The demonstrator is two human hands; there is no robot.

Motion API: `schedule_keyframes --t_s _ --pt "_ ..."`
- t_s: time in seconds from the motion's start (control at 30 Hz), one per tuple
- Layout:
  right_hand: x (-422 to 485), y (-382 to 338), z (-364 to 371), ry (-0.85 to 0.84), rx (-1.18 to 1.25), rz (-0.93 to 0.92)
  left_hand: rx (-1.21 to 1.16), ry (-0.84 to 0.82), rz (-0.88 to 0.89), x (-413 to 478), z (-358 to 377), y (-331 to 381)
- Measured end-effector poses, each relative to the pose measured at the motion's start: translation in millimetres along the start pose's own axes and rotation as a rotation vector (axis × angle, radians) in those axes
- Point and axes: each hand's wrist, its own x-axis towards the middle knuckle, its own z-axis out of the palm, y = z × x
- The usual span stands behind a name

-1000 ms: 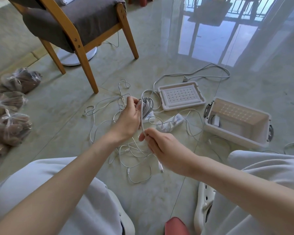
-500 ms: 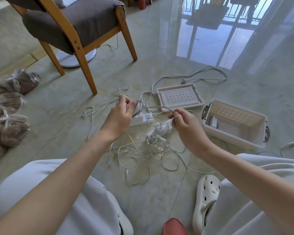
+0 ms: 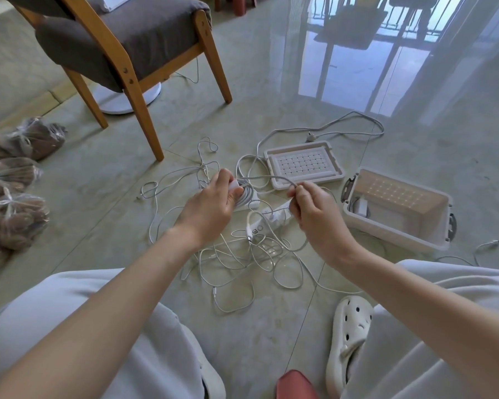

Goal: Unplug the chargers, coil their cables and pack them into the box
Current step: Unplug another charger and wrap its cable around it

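The box (image 3: 392,230) sits open on the floor (image 3: 104,214) to my right. My left hand (image 3: 211,205) grips the half-wound coil (image 3: 247,194) mid-floor; my right hand (image 3: 314,214) pinches its loose cable (image 3: 267,177). I'd keep that strand taut and lay even loops.

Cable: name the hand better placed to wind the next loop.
Right, probably: the right hand pinches the free cable, while the left hand holds the coil.

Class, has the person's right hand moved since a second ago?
Yes: the right hand, pinching a cable, has moved away from the person, closer to the lid and box.
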Motion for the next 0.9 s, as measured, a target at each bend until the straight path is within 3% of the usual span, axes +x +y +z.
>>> schedule_keyframes --t_s 0.23,0.43,0.57,0.77,0.9 --pt "-5.9 -0.4 3.1 -0.008 -0.069 -0.057 -0.112 0.054 -0.058 2.3 0.9 -2.3" --pt "-23.7 13.3 8.6 -0.402 -0.547 -0.346 -0.358 0.098 -0.183 5.2 5.9 3.2" --pt "-30.3 19.3 16.0 -0.522 -0.621 -0.418 -0.784 -0.025 -0.321 -2.3 8.5 29.5" --pt "-23.7 21.5 19.6 -0.606 -0.73 -0.375 -1.558 -0.115 -0.575 -1.1 -1.6 43.0" --pt "-5.8 29.4 12.6 -0.599 -0.839 -0.419 -1.728 -0.18 -0.635 0.0 -9.9 36.7"
